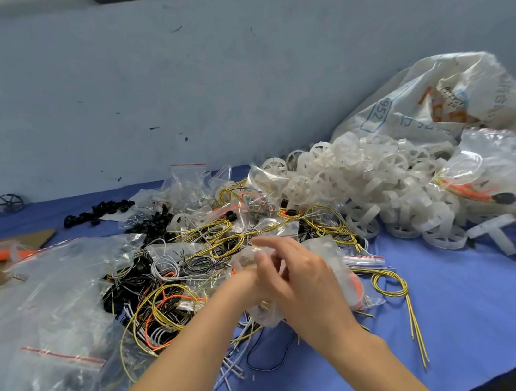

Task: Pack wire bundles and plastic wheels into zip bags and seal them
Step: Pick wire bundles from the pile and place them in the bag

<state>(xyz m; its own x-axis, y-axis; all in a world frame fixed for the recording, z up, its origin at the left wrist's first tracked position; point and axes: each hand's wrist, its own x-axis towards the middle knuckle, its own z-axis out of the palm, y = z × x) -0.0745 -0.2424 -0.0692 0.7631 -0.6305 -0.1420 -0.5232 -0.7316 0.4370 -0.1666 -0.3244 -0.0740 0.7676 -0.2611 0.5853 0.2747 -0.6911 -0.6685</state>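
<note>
While we hold the small zip bag (267, 316) over the near edge of the wire pile (165, 301), our right hand (298, 276) curls round it, fingers pinching the film near its top. Left hand (245, 281) sits behind the right with its fingers hidden, so we can't tell its grip. Bag contents are unclear through the crumpled plastic.

Risk: stray wire ends caught in the zip strip would stop it sealing. The yellow loop (392, 286) just right of the pile could snag and drag along. Wheels (383, 197) are heaped behind-right of the pile, with the big sack (436, 104) beyond. A reach across the pile may scatter them.
</note>
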